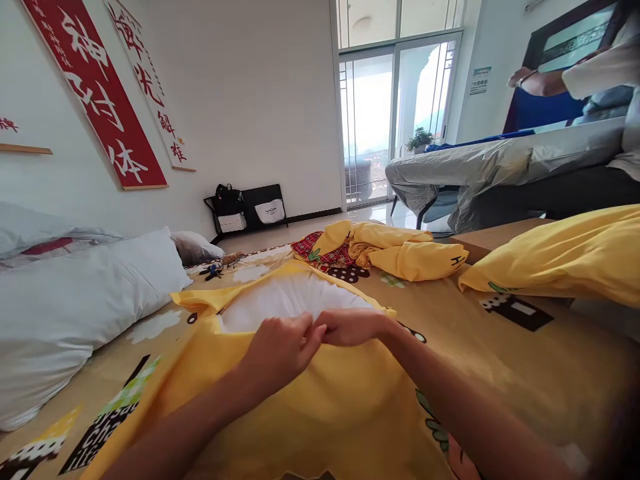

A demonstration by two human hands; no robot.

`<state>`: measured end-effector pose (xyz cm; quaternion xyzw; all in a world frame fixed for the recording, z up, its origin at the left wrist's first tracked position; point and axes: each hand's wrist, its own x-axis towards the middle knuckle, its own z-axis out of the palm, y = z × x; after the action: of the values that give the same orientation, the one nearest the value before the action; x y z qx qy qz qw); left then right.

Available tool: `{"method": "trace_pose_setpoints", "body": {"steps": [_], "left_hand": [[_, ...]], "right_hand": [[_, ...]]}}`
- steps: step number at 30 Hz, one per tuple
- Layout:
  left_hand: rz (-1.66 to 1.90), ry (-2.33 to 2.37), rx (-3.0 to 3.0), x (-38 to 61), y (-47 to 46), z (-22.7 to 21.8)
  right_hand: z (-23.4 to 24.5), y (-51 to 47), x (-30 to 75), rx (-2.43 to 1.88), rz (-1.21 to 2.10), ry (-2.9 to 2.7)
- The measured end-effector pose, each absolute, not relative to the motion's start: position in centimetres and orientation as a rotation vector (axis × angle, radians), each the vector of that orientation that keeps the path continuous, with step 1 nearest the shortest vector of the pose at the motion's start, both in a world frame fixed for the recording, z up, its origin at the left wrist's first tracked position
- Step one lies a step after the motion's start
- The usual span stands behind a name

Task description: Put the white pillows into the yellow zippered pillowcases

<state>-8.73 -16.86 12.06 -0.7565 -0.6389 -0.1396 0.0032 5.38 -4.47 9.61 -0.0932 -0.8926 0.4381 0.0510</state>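
The yellow cloth pillowcase [320, 393] has its mouth toward the patterned tan bed's [500, 360] far edge; left hand [280, 343] and right hand [347, 327] pinch its near lip, white pillow [265, 307] just beyond.

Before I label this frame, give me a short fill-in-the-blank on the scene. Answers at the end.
1. The left hand and right hand meet at the edge of a cover whose color is ____.
2. The padding showing in the cover's opening is ____ in color.
3. In the picture, the large white pillow lies to the ____ of the cover.
4. The wide wall banner carries white characters on a background colored ____.

Missing words: yellow; white; left; red.
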Motion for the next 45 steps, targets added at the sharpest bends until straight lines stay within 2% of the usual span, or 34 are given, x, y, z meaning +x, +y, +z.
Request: {"method": "trace_pose_setpoints", "body": {"steps": [5, 9, 11, 16, 23, 29, 32, 35, 37, 45], "left_hand": [[-0.34, -2.065, -2.298, -13.0, -16.1, 14.1], [-0.081, -1.988, -2.535, -17.3, -15.8, 15.7], [-0.088, -1.99, -2.6, -20.0, -15.2, 15.7], [-0.347, -2.136, -2.546, -25.3, -13.4, 13.8], [-0.631, -2.066, -2.205, -26.1, -13.1, 13.0], [-1.154, -2.179, -1.938, -26.8, -14.8, 13.9], [-0.888, -2.26, -1.873, -25.8, -14.8, 13.5], [-0.312, -2.355, -1.846, -23.6, -13.6, 12.5], [-0.09, -2.366, -1.796, -22.1, -12.3, 11.9], [-0.028, -2.318, -1.679, -20.3, -7.9, 11.9]], "right_hand": [[12.7, -2.0, 10.3, -0.371, 1.394, -2.604], [12.4, -0.1, 12.5, -0.461, 1.273, -2.674], [11.6, 0.9, 13.2, -0.574, 1.229, -2.708], [9.5, 2.9, 14.5, -0.889, 1.163, -2.789], [10.7, 2.3, 14.4, -0.674, 0.955, -2.463], [13.0, -0.1, 13.0, -0.562, 1.079, -2.044], [12.4, 0.0, 12.0, -0.678, 1.015, -2.06], [10.4, 1.1, 10.4, -1.175, 0.615, -2.205], [8.9, 1.9, 9.6, -1.458, 0.421, -2.2], [7.7, 2.9, 10.4, -1.852, 0.275, -2.209]]}}
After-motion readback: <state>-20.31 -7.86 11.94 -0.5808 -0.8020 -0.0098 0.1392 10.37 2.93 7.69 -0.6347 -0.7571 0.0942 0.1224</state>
